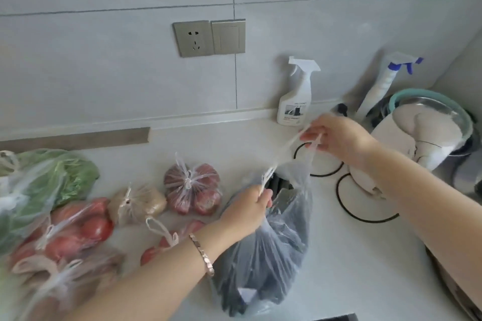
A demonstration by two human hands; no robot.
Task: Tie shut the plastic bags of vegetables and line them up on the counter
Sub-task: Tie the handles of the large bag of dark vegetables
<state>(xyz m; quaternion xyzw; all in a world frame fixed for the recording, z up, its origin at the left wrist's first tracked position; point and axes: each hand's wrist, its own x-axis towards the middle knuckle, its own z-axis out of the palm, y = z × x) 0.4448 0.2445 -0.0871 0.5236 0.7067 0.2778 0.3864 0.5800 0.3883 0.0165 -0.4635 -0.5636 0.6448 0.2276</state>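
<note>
A clear plastic bag of dark vegetables (pixel 263 250) stands on the white counter (pixel 365 268) in the middle. My left hand (pixel 247 208) grips one handle of it low at the bag's mouth. My right hand (pixel 336 135) pinches the other handle and holds it stretched up and to the right. Behind it sits a knotted bag of red onions (pixel 193 190), with a knotted bag of potatoes (pixel 135 203) to its left. Bags of tomatoes (pixel 75 229), leafy greens (pixel 44 185) and other produce (pixel 167 242) crowd the left side.
A white spray bottle (pixel 296 96) and a blue-nozzled spray bottle (pixel 386 80) stand against the tiled wall. A white kettle (pixel 399 143) with a black cord (pixel 349 208) and a steel bowl (pixel 438 112) fill the right corner. A socket plate (pixel 208 37) is on the wall.
</note>
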